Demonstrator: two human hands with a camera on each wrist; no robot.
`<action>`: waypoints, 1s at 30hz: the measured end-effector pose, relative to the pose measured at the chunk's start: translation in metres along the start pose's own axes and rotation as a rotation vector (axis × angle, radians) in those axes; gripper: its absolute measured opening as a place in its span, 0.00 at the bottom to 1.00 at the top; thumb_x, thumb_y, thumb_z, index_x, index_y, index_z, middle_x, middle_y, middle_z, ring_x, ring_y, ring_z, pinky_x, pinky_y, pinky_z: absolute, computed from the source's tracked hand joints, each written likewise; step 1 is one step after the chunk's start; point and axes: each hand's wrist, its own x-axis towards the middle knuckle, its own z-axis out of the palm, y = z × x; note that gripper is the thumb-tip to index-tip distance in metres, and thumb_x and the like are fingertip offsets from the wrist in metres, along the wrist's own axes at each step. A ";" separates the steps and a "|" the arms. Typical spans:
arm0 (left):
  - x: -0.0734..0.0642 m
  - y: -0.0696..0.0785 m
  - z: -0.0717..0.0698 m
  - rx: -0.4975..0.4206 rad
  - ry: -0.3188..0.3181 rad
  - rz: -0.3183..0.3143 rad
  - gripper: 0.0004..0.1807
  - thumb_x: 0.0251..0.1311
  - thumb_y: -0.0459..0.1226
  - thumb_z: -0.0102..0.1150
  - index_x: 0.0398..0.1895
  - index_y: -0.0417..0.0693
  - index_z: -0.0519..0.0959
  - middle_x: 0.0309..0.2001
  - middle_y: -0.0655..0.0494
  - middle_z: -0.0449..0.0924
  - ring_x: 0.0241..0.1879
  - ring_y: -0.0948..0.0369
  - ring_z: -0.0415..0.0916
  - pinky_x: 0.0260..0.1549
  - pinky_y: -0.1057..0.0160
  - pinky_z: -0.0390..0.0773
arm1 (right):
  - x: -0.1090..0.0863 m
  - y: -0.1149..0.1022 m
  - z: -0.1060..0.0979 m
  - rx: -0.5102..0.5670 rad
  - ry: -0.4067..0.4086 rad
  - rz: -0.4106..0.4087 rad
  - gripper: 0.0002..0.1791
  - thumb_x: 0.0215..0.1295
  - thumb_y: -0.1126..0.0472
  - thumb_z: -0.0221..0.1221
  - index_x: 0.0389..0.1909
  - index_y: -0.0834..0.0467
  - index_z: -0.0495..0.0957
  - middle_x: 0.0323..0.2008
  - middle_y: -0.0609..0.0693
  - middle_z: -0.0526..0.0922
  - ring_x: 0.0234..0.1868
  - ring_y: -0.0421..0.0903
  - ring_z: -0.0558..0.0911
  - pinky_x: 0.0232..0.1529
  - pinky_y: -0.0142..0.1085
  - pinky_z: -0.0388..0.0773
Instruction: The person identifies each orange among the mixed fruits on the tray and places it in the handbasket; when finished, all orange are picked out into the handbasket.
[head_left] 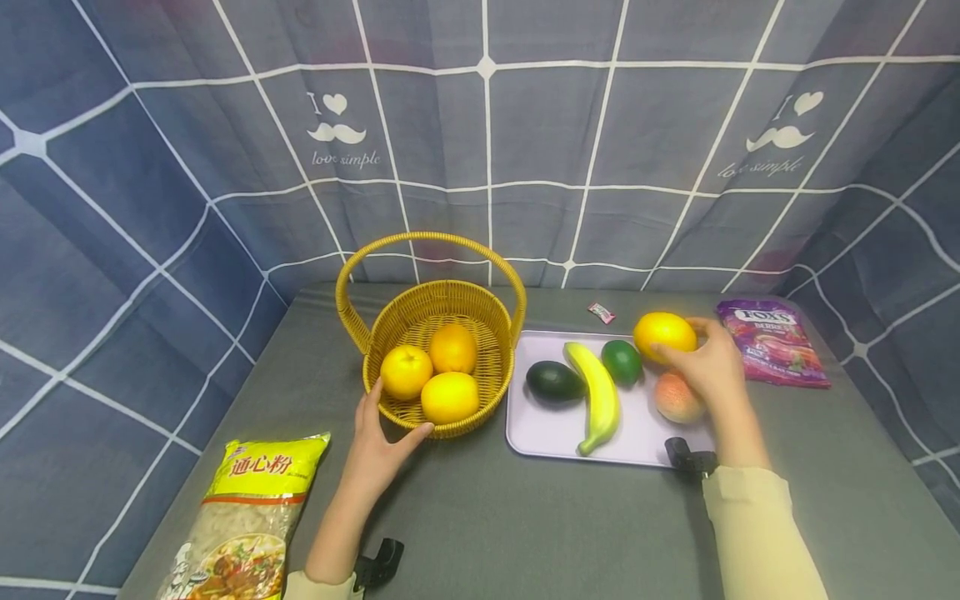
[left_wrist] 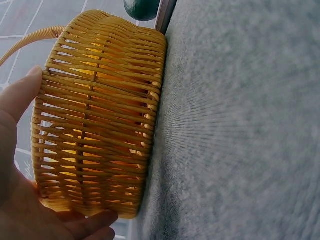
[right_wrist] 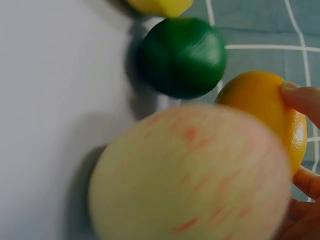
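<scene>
My right hand pinches a yellow lemon between thumb and fingers, above the back right of a pale lilac tray. Under that hand a pinkish peach lies on the tray; it looms large in the right wrist view. Also on the tray are a green lime, a yellow banana and a dark avocado. My left hand grips the front left side of a wicker basket, thumb at its rim. Inside sit two oranges and another lemon.
The basket's tall handle arches over its back. A yellow-topped pasta bag lies at the front left. At the right is a purple candy bag. A small wrapped candy lies behind the tray, before a checked curtain.
</scene>
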 end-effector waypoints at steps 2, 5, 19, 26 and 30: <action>0.000 0.000 0.000 -0.008 -0.002 0.008 0.59 0.52 0.59 0.66 0.78 0.56 0.38 0.74 0.35 0.34 0.70 0.34 0.43 0.57 0.29 0.56 | -0.002 -0.004 -0.002 0.023 0.010 -0.005 0.51 0.54 0.39 0.66 0.68 0.68 0.59 0.62 0.70 0.65 0.61 0.69 0.65 0.58 0.64 0.60; 0.000 0.000 -0.001 -0.023 -0.004 0.018 0.59 0.53 0.58 0.66 0.78 0.55 0.38 0.74 0.35 0.34 0.70 0.34 0.43 0.57 0.29 0.56 | -0.007 -0.013 -0.005 0.054 0.015 -0.005 0.51 0.54 0.38 0.66 0.70 0.65 0.59 0.64 0.68 0.64 0.62 0.69 0.64 0.59 0.65 0.58; 0.001 0.000 -0.001 -0.018 -0.007 0.015 0.59 0.52 0.60 0.65 0.78 0.56 0.38 0.75 0.36 0.33 0.70 0.34 0.44 0.57 0.29 0.55 | -0.051 -0.080 -0.001 0.209 0.001 -0.109 0.47 0.52 0.42 0.69 0.68 0.57 0.62 0.64 0.61 0.66 0.57 0.63 0.73 0.51 0.58 0.73; 0.000 -0.001 0.001 -0.027 -0.002 0.016 0.59 0.52 0.60 0.66 0.78 0.56 0.38 0.75 0.36 0.33 0.70 0.34 0.44 0.57 0.29 0.56 | -0.066 -0.099 0.018 0.252 -0.049 -0.211 0.43 0.50 0.45 0.72 0.64 0.58 0.67 0.61 0.57 0.70 0.53 0.60 0.74 0.49 0.53 0.76; 0.000 -0.001 0.001 -0.035 0.004 0.016 0.60 0.51 0.60 0.66 0.78 0.56 0.39 0.75 0.38 0.34 0.70 0.34 0.44 0.57 0.29 0.56 | -0.072 -0.106 0.030 0.285 -0.064 -0.244 0.41 0.48 0.49 0.74 0.62 0.58 0.69 0.58 0.55 0.71 0.51 0.59 0.75 0.50 0.52 0.76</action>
